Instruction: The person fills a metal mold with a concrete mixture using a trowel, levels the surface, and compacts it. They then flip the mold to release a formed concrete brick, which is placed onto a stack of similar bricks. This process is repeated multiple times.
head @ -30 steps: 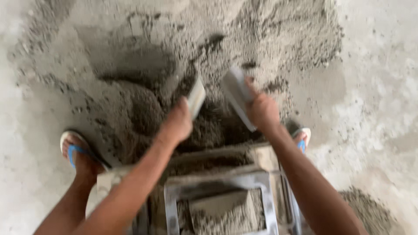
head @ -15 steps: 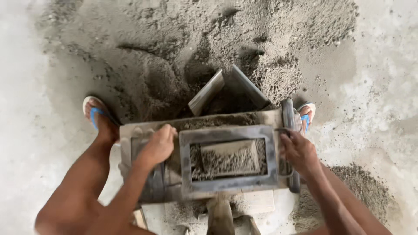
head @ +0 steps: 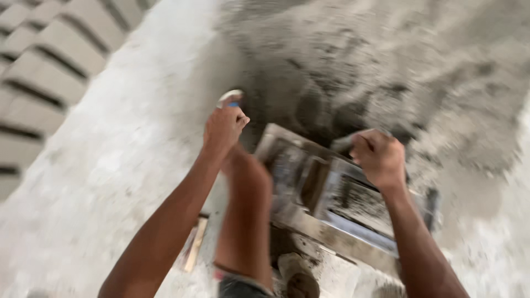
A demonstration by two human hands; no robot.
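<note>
Right hand (head: 380, 157): fingers curled tight over the far upper rim of the grey rectangular metal block mould (head: 337, 196), at its right end; grasp clenched. Left hand (head: 223, 128): fisted, raised just off the mould's near-left corner, apart from the metal; whether anything is grasped, blurred, cannot tell. Mould: caked with grey mortar, tilted, long axis running from upper left down to lower right, lying below and between both hands, nearer the right. Bent knee (head: 245, 209) just beside the mould's left end. Behind: dark damp heap of sand-cement mix (head: 386, 60). Far left: rows of pale cast concrete blocks (head: 49, 49) on pale concrete floor (head: 110, 182).
</note>
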